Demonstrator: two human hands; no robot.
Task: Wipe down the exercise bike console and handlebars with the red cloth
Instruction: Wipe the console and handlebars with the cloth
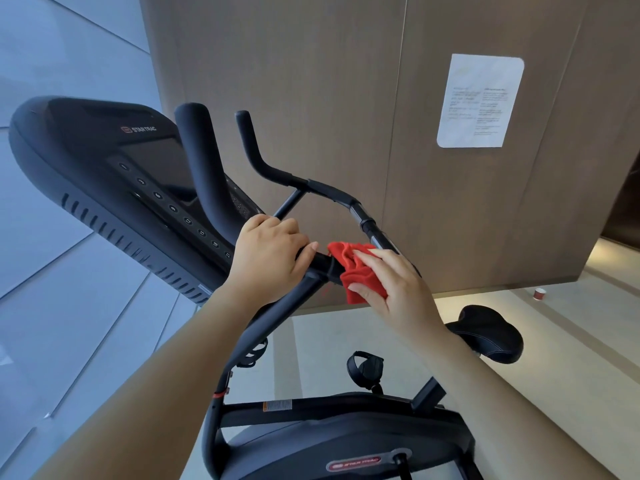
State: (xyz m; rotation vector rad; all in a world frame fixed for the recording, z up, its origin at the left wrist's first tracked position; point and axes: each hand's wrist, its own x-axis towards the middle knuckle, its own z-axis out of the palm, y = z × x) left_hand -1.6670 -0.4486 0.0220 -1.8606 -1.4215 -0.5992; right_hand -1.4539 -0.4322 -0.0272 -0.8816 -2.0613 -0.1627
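At the far left, the black plastic console (104, 150) with its dark screen and row of round buttons tilts toward the rider's side. No hand or cloth is on it, so whether it has been wiped cannot be told.

Just right of it rise the black padded tubular handlebars (204, 161). The left hand (266, 258) grips the crossbar, fingers curled round the tube, probably to steady the frame and brace the person against the wiping pressure.

Immediately to its right, close to that thumb but not touching it, the crumpled red cloth (360, 275) is bunched against the bar where the tubes join. The right hand (394, 292) holds it there, fingers (367, 253) laid over the top and thumb beneath, clamping the fabric between them. Bunching it this way lets it wrap round the tube rather than skim one face.

Further right, the black saddle (491, 336) sits behind the right wrist. A white paper notice (479, 100) hangs on the brown panelled wall, and a small red paper cup (539, 294) stands on the pale floor.
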